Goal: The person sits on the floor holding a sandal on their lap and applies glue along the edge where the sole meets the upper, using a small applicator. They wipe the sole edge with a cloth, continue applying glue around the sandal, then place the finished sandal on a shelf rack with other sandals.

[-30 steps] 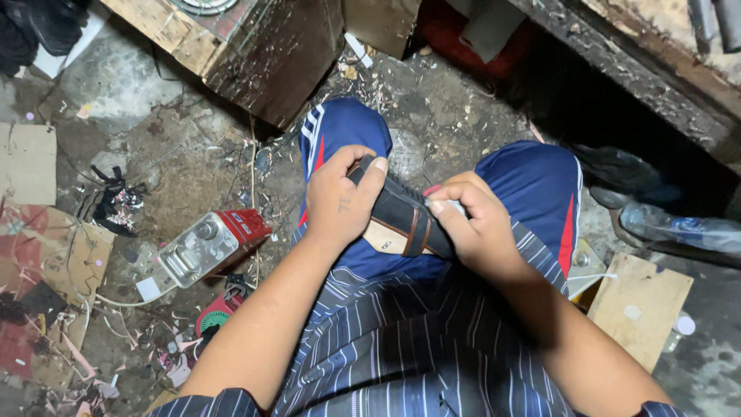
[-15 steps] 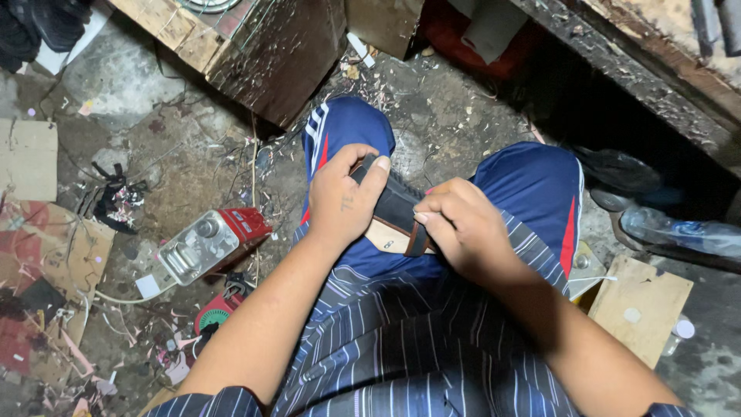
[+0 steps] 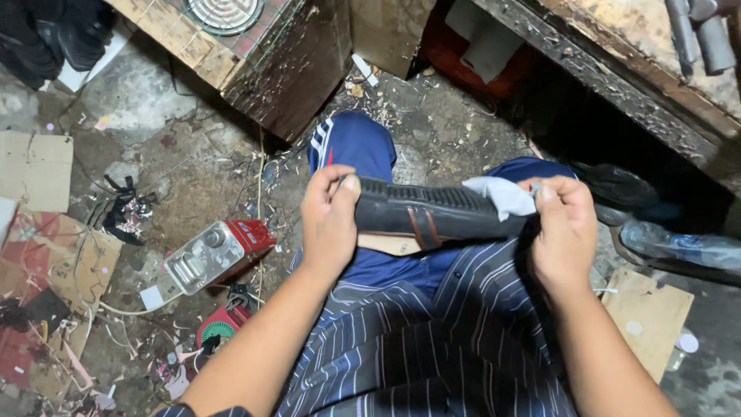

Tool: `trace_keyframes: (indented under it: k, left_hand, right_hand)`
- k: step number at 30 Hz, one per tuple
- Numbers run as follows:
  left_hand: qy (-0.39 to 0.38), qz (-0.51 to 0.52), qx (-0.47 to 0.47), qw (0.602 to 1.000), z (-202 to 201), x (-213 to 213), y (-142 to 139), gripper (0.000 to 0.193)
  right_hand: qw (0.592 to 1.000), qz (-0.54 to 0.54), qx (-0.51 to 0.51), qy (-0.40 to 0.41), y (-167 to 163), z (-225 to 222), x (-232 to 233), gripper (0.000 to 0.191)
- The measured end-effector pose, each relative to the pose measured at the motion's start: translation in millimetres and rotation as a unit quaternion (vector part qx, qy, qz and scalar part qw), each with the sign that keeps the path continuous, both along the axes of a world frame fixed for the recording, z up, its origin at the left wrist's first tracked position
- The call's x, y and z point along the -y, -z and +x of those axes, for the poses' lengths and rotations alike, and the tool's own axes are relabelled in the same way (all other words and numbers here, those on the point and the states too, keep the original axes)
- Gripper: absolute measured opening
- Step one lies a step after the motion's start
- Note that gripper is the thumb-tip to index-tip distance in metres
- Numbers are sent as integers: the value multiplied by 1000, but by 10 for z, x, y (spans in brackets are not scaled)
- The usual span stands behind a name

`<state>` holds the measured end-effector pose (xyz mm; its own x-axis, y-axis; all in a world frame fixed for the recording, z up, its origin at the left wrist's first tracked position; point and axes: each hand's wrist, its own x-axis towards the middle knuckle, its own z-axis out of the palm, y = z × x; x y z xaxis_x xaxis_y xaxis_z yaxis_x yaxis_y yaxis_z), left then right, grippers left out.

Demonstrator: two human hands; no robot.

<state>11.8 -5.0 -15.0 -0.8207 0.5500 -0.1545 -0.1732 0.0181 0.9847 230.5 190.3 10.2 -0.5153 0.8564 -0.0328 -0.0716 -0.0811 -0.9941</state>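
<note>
Head view, seated person looking down at own lap.

Shoe (image 3: 432, 212): black, held sideways above the lap, sole edge turned up toward the camera. The upper rim of the sole shows a row of fine ribs. The side is dark and smooth, crossed near its middle by two short brown stripes. A pale tan strip shows beneath its lower edge on the left; what it is cannot be told. The shoe spans the gap between both hands, over the blue trousers (image 3: 351, 147) and the striped shirt (image 3: 432, 340).

Left hand (image 3: 328, 220): fingers closed round the left end of the shoe, thumb on top at the ribbed rim.

Right hand (image 3: 567, 228): fingers closed on a grey cloth (image 3: 502, 197), which lies pressed against the right end of the shoe. Thumb tip on top of the cloth.

Floor (image 3: 193, 193): rough, dirty, strewn with scraps. Near the left knee lies a red and silver device (image 3: 212, 255) with a pale cord. Flattened cardboard (image 3: 35, 166) lies toward the left edge of the floor. A clear plastic bottle (image 3: 679, 247) lies on its side at the right edge. A worn wooden box (image 3: 270, 54) stands beyond the knees.
</note>
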Motion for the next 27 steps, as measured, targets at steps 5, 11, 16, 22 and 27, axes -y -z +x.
trace_keyframes:
  k: [5, 11, 16, 22, 27]
  left_hand:
    - [179, 114, 150, 966, 358, 337, -215, 36]
    - [352, 94, 159, 918, 68, -47, -441, 55]
    - [307, 112, 68, 943, -142, -404, -542, 85]
    - [112, -28, 107, 988, -262, -319, -551, 99]
    - [79, 1, 57, 995, -272, -322, -368, 98]
  right_hand:
    - [994, 67, -32, 82, -9, -265, -217, 10]
    - [992, 54, -59, -98, -275, -954, -257, 9]
    - [975, 99, -73, -183, -596, -1454, -6, 7]
    - [981, 180, -22, -64, -1035, -1172, -190, 4]
    - [920, 170, 176, -308, -612, -852, 288, 15]
